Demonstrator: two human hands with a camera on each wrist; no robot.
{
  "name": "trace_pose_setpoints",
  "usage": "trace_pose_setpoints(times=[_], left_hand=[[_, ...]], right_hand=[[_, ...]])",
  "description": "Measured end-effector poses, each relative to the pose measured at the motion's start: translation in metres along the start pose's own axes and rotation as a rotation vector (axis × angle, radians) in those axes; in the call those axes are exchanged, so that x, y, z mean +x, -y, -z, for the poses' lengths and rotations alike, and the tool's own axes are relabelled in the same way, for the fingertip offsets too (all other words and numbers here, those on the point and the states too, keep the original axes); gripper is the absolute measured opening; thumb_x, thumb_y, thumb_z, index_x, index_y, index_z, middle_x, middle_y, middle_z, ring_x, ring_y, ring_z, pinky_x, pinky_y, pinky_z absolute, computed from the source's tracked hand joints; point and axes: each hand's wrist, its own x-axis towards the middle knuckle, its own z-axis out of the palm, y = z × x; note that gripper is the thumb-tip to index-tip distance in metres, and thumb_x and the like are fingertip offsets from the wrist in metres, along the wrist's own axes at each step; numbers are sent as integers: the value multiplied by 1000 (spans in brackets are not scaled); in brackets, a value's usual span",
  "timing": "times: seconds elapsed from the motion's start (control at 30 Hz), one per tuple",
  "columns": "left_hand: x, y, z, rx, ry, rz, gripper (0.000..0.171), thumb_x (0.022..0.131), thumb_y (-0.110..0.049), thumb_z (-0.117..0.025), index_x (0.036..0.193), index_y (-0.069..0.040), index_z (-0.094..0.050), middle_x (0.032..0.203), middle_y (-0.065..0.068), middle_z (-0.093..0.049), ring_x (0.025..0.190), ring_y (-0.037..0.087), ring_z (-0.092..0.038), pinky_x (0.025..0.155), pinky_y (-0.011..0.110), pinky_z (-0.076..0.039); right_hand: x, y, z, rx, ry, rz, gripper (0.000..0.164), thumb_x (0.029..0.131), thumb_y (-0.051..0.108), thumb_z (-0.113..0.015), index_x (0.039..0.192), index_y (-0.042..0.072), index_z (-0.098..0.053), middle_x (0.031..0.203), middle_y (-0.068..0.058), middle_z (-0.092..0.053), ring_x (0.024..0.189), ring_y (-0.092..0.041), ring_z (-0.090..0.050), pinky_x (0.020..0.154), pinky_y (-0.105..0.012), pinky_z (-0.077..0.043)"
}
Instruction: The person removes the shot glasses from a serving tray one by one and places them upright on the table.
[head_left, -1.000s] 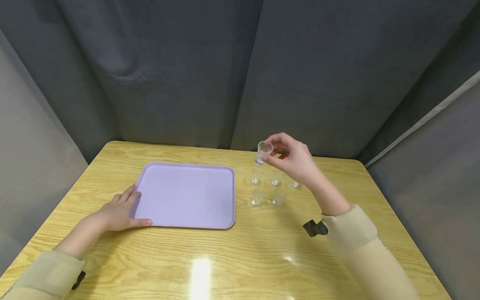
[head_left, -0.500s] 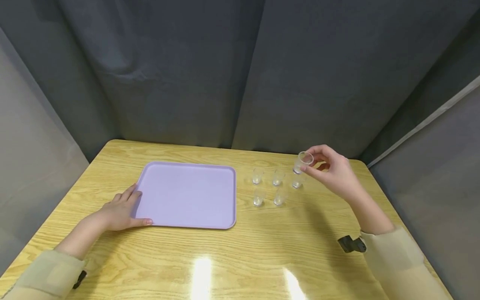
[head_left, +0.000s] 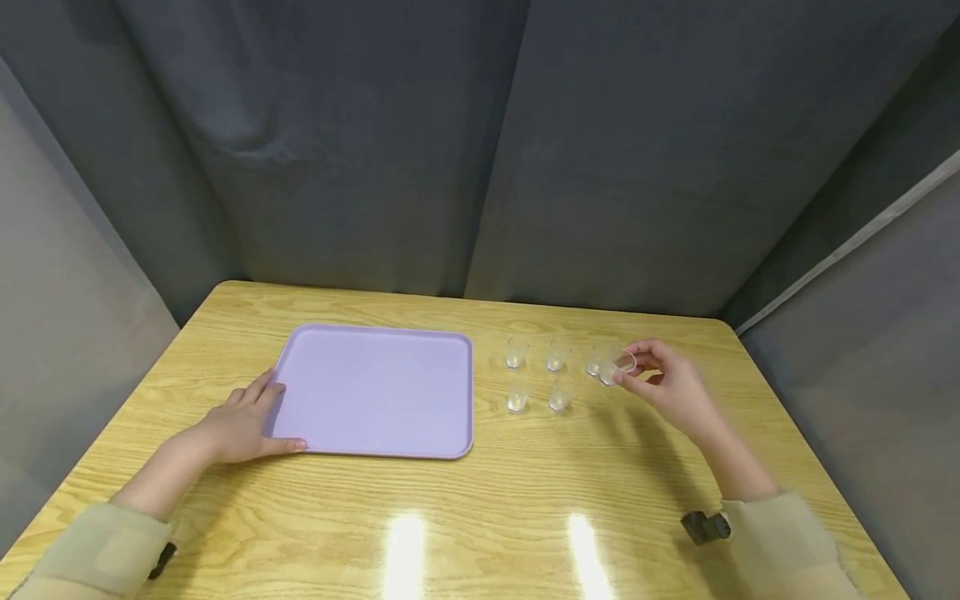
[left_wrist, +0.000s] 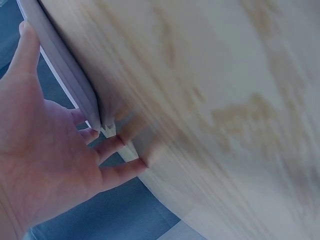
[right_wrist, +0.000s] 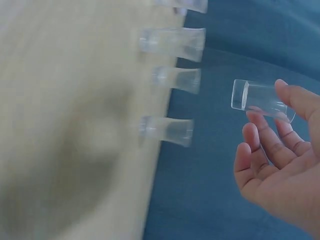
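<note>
My right hand (head_left: 671, 387) pinches a small clear shot glass (right_wrist: 262, 97) between thumb and fingertips, near its rim. In the head view the glass is upright, close over the table, and overlaps the rightmost standing glass (head_left: 593, 363). The right wrist view shows its thick base apart from the other glasses. My left hand (head_left: 236, 423) rests at the near left corner of a lilac tray (head_left: 375, 392). Its fingers lie straight along the left side and its thumb along the front edge. In the left wrist view the fingertips touch the tray's edge and the wooden surface beside it.
Several matching shot glasses (head_left: 517, 397) stand in two rows on the wooden table (head_left: 480, 525), right of the tray. Dark grey curtain (head_left: 360, 167) hangs behind the table's back edge, with lighter panels at both sides.
My right hand has carried the shot glass rightward from above the back of the glasses, then lowered it toward the table. My left hand and the tray have stayed put.
</note>
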Motion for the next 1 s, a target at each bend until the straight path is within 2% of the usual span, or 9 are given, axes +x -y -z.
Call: trace_pose_setpoints(times=[0.13,0.3,0.43,0.7,1.0], left_hand=[[1,2,-2,6,0,-1,114,71,-77,-57,141,8,-29,150,31,-12,125,54,-29,85,71,-34],[4,9,-8,10,-15,-1,117,69,-82,-53,141,8,-29,151,30,-12,126,53,-28,86,71,-33],[3,4,-4,7,-12,3,114,70,-78,-57,141,8,-30,151,30,-13,127,53,-29,87,71,-33],[2,-3,0,8,1,3,113,71,-75,-59,140,9,-30,150,31,-13,126,54,-30,86,70,-34],[6,-4,0,8,6,2,113,70,-76,-58,141,8,-30,150,31,-13,126,53,-30,86,70,-34]], right_hand=[[-2,-19,-13,12,12,-29,38,87,24,-69,115,2,-55,99,-12,-71,82,-7,-56,70,-23,-48],[-3,-36,-25,15,25,-58,36,86,20,-70,113,1,-56,98,-13,-70,85,-17,-59,69,-22,-47],[-3,-46,-32,34,58,-96,38,86,20,-70,114,0,-55,101,-15,-70,87,-21,-60,70,-21,-47],[-3,-60,-40,78,137,-160,39,86,17,-70,116,-2,-54,103,-16,-67,89,-21,-58,64,-20,-46],[-4,-63,-40,97,154,-165,39,85,13,-70,116,-3,-53,103,-18,-67,86,-17,-60,64,-20,-47]])
